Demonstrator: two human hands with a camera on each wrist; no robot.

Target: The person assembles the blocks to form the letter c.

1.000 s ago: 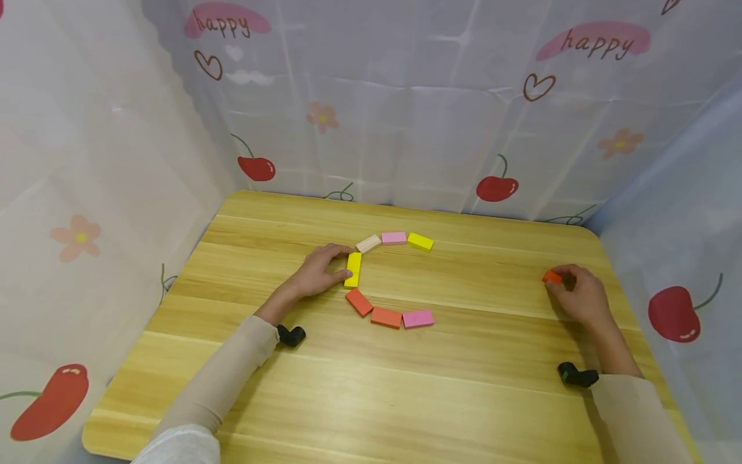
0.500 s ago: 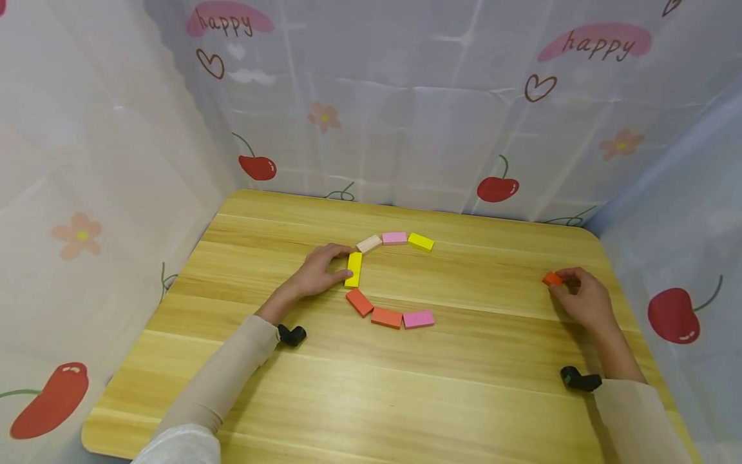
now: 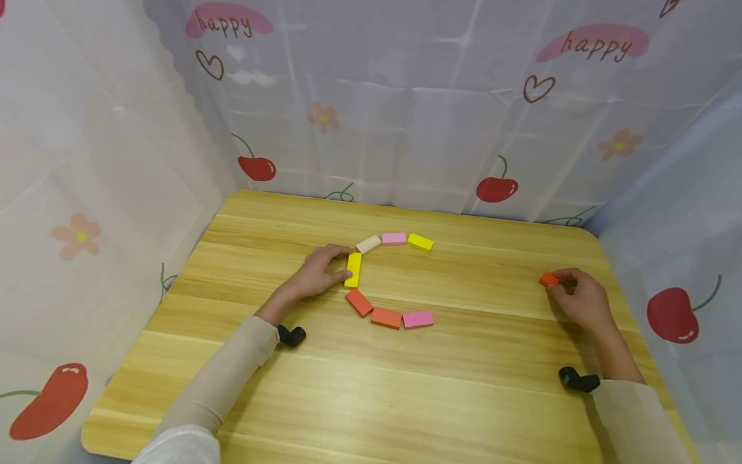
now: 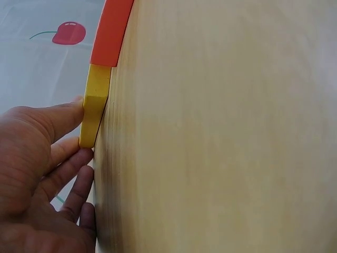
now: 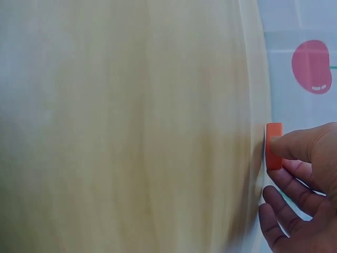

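My left hand [image 3: 317,272] pinches a yellow block [image 3: 353,270] lying flat at the left of a C-shaped row of blocks, thumb on its near part and fingers at its far end. In the left wrist view the yellow block [image 4: 95,108] meets a red-orange block [image 4: 111,34]. Far to the right, my right hand [image 3: 582,298] pinches an orange block [image 3: 549,279] between thumb and fingers, low over or on the table; I cannot tell which. The right wrist view shows this orange block [image 5: 274,150] under the thumb.
Above the yellow block run a plain wood block [image 3: 368,244], a pink block [image 3: 393,239] and another yellow block [image 3: 420,242]. Below it are red-orange blocks [image 3: 386,318] and a pink block [image 3: 418,319]. Printed curtains [image 3: 406,142] enclose the wooden table [image 3: 406,399].
The right hand has shifted slightly toward me, with the orange block moving a little left and toward me. The left hand and the row of blocks look unchanged.
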